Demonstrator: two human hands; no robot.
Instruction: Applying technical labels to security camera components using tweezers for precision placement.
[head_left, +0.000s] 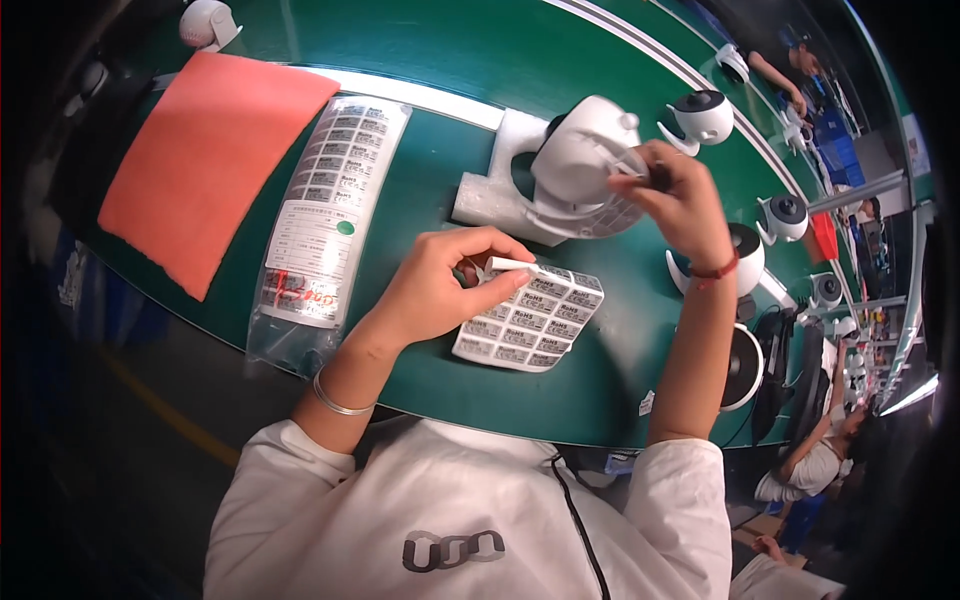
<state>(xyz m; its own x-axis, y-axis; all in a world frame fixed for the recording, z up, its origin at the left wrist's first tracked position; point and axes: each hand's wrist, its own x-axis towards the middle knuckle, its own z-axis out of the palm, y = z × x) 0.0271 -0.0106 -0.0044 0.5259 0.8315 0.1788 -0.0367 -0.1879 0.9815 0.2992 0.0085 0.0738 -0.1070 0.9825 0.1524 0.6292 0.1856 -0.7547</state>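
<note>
Left hand (440, 285): fingers pinched together on one label (510, 264), just above the label sheet (530, 320).
Right hand (680, 200): closed against the white camera (580, 160); exact grasp unclear.

A single white label (512, 264) is pinched flat between thumb and forefinger, just above a small sheet of grey-printed labels (530, 320) lying skewed on the green belt; beyond it a white dome camera (580, 160) sits tilted in a white foam cradle (500, 180).
</note>
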